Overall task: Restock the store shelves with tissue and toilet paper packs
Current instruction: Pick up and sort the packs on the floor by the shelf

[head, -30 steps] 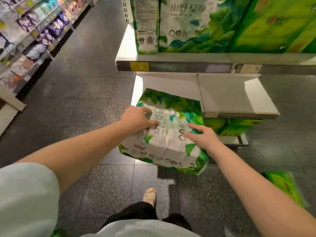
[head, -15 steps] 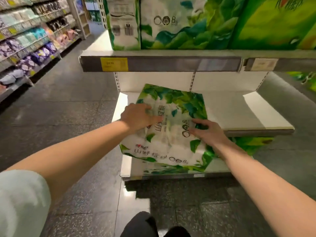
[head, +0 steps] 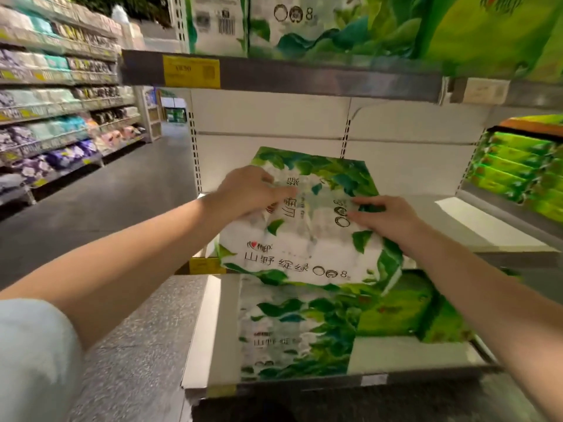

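Note:
I hold a large white and green toilet paper pack (head: 307,248) with leaf print in both hands. My left hand (head: 243,191) grips its top left part, and my right hand (head: 387,216) presses on its top right part. The pack is tilted, with its far end over the middle shelf (head: 487,226), a white board with bare room to the right. Below it, on the bottom shelf (head: 207,330), lie a matching leaf-print pack (head: 292,333) and a bright green pack (head: 402,312).
The upper shelf (head: 304,76) carries more green packs and has a yellow price tag (head: 191,71) on its rail. Stacked green packs (head: 518,169) stand at the right. Across the dark aisle floor (head: 122,190) at left run shelves of small packaged goods (head: 51,117).
The pack has risen from near the floor up to the middle shelf level and moved toward it. I have stepped closer to the shelves, and the view has tilted up.

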